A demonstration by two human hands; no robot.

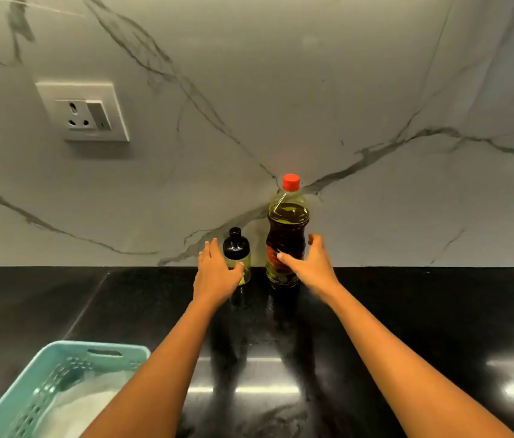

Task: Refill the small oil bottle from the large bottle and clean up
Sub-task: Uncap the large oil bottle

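The large oil bottle [287,229] has a red cap and a red label, holds yellow oil, and stands upright on the black counter by the wall. Just to its left stands the small oil bottle [239,248], clear with a black cap and a little oil in it. My left hand [216,270] cups the small bottle from the left, thumb across its front, fingers spread. Around the lower part of the large bottle from the right is my right hand [311,263], thumb on the label, fingers apart beside it. Both bottles rest on the counter.
A teal plastic basket [44,368] with something white inside sits at the counter's [407,311] front left. The marble wall behind carries a white power socket [83,112] at upper left. The glossy counter stretches wide to the right.
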